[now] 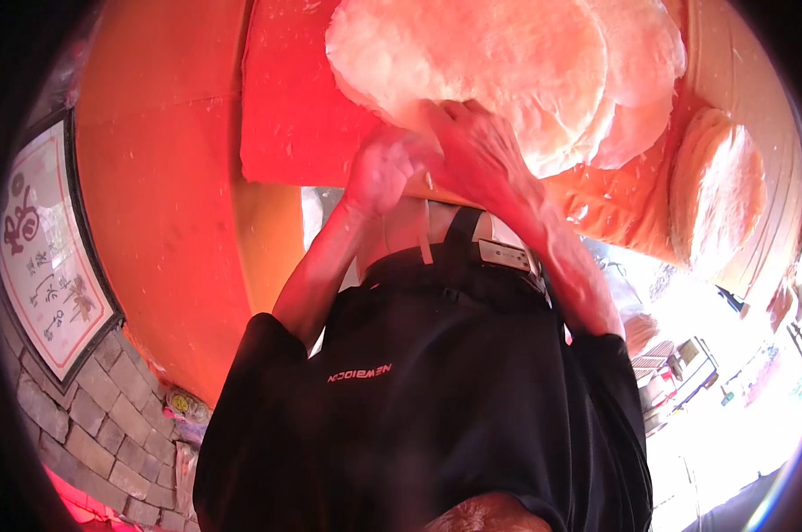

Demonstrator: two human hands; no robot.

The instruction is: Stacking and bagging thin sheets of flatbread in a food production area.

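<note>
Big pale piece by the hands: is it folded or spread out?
Spread out: the big pale piece lies wide, its rounded edge showing beside the right hand.

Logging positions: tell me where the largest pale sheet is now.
In the head view, the largest pale sheet lies at the top, just right of centre, the right hand at its near edge and other pale sheets along its right side.

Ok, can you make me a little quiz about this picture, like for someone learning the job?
1. True or false: the framed sign is on the picture's left.
2. What colour is the person's top? A) yellow B) black C) green
3. By the large pale sheet, are the left hand and right hand close together or far apart?

Key: 1 true; 2 B; 3 close together.
</note>
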